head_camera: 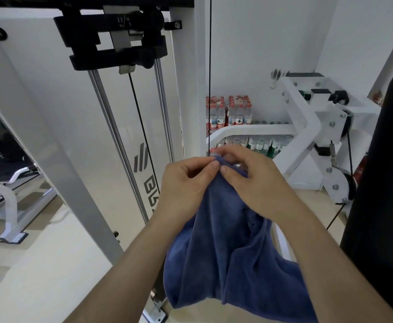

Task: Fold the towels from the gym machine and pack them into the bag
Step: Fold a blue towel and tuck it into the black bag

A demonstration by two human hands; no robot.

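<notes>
A blue towel (226,252) is held up in front of the white gym machine (51,117), just below the centre of the view. Its upper hem is pinched between the thumb and forefinger of the left hand (186,183), at about 7 o'clock from centre. The same hem is pinched by the curled fingers of the right hand (254,183), at about 5 o'clock. The two hands are set close together, the fingertips all but touching. The rest of the towel is seen hanging in loose folds between the forearms, towards 6 o'clock, and part of it is draped beneath the right forearm. A black weight carriage (111,43) on steel guide rods is shown at 11 o'clock, and a thin black cable (210,66) is strung vertically at 12 o'clock. Wrapped packs of water bottles (237,113) are stacked by the wall at 2 o'clock. A black padded upright (382,183) is cut off at 3 o'clock, and a bench (20,176) is seen at 9 o'clock on the pale floor (39,264).
</notes>
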